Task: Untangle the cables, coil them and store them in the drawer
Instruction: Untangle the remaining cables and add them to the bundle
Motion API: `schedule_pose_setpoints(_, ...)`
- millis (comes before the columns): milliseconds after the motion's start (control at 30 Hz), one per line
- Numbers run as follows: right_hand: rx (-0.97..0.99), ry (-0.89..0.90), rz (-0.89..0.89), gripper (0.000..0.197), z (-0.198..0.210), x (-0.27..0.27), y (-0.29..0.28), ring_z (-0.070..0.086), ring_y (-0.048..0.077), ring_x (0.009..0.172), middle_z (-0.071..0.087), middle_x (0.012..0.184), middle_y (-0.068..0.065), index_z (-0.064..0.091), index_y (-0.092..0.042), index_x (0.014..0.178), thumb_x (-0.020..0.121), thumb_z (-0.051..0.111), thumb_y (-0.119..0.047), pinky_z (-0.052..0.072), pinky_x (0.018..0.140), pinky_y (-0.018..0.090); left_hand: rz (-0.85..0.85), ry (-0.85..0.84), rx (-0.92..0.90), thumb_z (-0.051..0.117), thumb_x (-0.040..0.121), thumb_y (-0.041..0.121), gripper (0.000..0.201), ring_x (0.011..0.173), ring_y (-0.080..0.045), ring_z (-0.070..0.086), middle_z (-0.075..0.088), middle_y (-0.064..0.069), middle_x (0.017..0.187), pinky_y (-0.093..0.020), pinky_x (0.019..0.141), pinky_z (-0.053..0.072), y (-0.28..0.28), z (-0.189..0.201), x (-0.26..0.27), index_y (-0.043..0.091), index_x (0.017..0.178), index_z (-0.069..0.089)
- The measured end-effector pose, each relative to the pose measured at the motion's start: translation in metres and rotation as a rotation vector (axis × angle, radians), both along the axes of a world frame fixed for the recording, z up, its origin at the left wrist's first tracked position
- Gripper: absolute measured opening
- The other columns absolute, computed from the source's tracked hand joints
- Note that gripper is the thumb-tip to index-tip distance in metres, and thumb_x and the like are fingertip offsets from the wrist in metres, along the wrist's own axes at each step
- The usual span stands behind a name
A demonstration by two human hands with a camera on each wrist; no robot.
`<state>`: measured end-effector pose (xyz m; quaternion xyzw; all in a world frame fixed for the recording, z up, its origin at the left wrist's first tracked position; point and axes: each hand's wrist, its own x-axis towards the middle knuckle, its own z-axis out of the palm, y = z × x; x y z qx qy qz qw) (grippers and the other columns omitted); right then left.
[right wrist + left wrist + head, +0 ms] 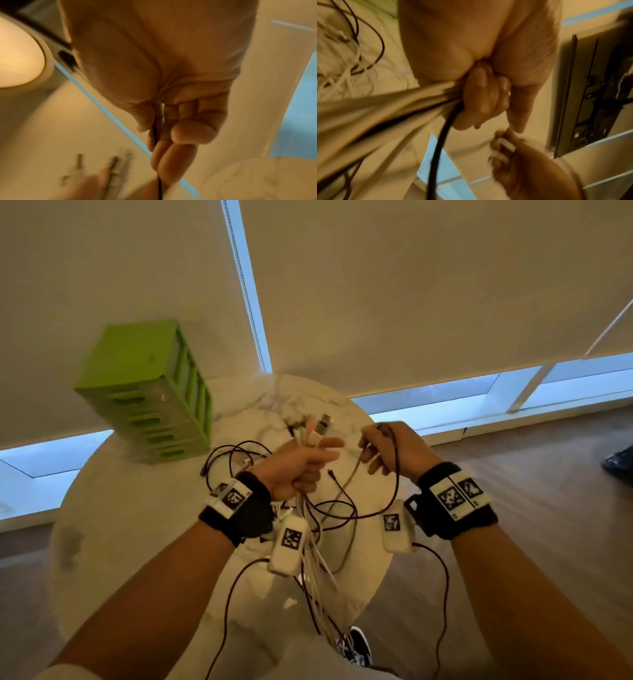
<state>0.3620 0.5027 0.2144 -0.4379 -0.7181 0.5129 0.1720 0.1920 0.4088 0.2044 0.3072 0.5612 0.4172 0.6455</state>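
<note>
My left hand grips a bundle of white, beige and black cables above the round marble table; their plug ends stick up past my fingers. The left wrist view shows my fingers curled round the bundle. My right hand pinches a thin dark cable that loops down toward the bundle. In the right wrist view that dark cable runs between thumb and fingers. The green drawer unit stands at the table's back left, drawers closed.
More dark cable loops lie on the table beside the drawer unit. Cable ends hang off the table's near edge toward my shoe. Window blinds hang close behind the table. Wood floor is to the right.
</note>
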Motion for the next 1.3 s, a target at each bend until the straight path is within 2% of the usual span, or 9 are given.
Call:
schedule_pose_setpoints(200,0.187,0.258,0.041,0.021,0.034,0.018,0.002,0.062,0.019,0.056,0.065,0.070,0.009,0.063,-0.006,0.101,0.096,0.054,-0.025,0.043,0.048,0.018,-0.123,-0.009,-0.025,0.043,0.101,0.026,0.026,0.039,-0.007,0.014,0.019,0.006,0.050,-0.024,0.042,0.010,0.010,-0.003,0.040,0.011,0.090,0.061)
schedule_pose_setpoints(333,-0.072,0.265,0.044,0.026,0.006,0.030,0.000,0.043,0.012,0.049,0.047,0.060,0.002,0.058,-0.014,0.119,0.093,0.059,-0.017,0.036,0.047,0.022,-0.087,-0.183,0.069,0.043,0.095,0.031,0.027,0.036,-0.005,0.016,0.033,0.004,0.050,-0.021,0.039,0.010,0.015,0.011,0.032,0.013,0.086,0.061)
schedule_pose_setpoints(533,-0.345,0.235,0.313,0.025,-0.022,0.040,-0.008,0.046,0.017,0.048,0.042,0.053,-0.001,0.066,-0.015,0.089,0.097,0.049,-0.032,0.034,0.049,0.025,-0.045,-0.139,0.200,0.048,0.090,0.032,0.025,0.043,-0.009,0.010,0.049,-0.001,0.062,-0.018,0.039,0.015,0.029,0.034,0.028,0.022,0.089,0.071)
schedule_pose_setpoints(633,-0.107,0.171,-0.021,0.022,-0.021,0.048,0.014,0.063,0.019,0.059,0.058,0.060,0.001,0.059,-0.015,0.081,0.098,0.046,-0.021,0.041,0.051,0.025,0.031,-0.062,0.171,0.049,0.092,0.032,0.030,0.046,-0.009,0.010,0.057,0.000,0.068,-0.022,0.044,0.011,0.036,0.031,0.025,0.025,0.117,0.063)
schedule_pose_setpoints(733,0.263,0.197,-0.477,0.022,-0.021,0.065,0.048,0.064,0.016,0.072,0.066,0.075,-0.001,0.059,-0.016,0.082,0.098,0.045,-0.023,0.046,0.059,0.024,0.115,-0.039,0.132,0.041,0.100,0.030,0.031,0.041,-0.006,0.016,0.053,0.001,0.059,-0.022,0.044,0.010,0.041,0.026,0.029,0.012,0.112,0.064)
schedule_pose_setpoints(833,0.519,0.074,-0.569,0.021,-0.037,0.090,0.084,0.061,0.022,0.090,0.068,0.099,0.003,0.062,-0.014,0.110,0.097,0.046,-0.017,0.040,0.075,0.024,0.183,-0.043,0.124,0.039,0.101,0.033,0.038,0.038,-0.006,0.019,0.045,0.000,0.051,-0.022,0.042,0.011,0.046,0.022,0.033,0.008,0.089,0.064)
schedule_pose_setpoints(933,0.252,-0.121,-0.374,0.055,-0.070,0.114,0.118,0.061,0.034,0.097,0.065,0.107,0.015,0.031,-0.027,0.144,0.092,0.045,-0.016,0.050,0.084,0.044,0.225,-0.099,0.138,0.039,0.102,0.036,0.041,0.037,-0.007,0.022,0.038,0.002,0.047,-0.020,0.039,0.016,0.051,0.021,0.038,0.011,0.075,0.056)
schedule_pose_setpoints(1100,0.148,-0.596,-0.231,0.062,-0.086,0.147,0.124,0.043,0.036,0.128,0.040,0.146,0.014,0.025,-0.020,0.149,0.092,0.046,-0.011,0.037,0.107,0.046,0.357,-0.205,0.209,0.033,0.103,0.037,0.044,0.037,-0.008,0.022,0.030,0.002,0.046,-0.021,0.040,0.025,0.061,0.019,0.052,0.013,0.067,0.042)
schedule_pose_setpoints(1300,-0.044,-0.006,-0.080,0.058,-0.051,0.121,0.063,0.049,0.015,0.118,0.049,0.132,-0.002,0.038,-0.028,0.143,0.091,0.062,-0.022,0.039,0.095,0.029,0.445,-0.244,0.245,0.029,0.105,0.038,0.048,0.044,-0.012,0.026,0.034,-0.001,0.052,-0.025,0.051,0.038,0.079,0.002,0.080,0.012,0.065,0.037)
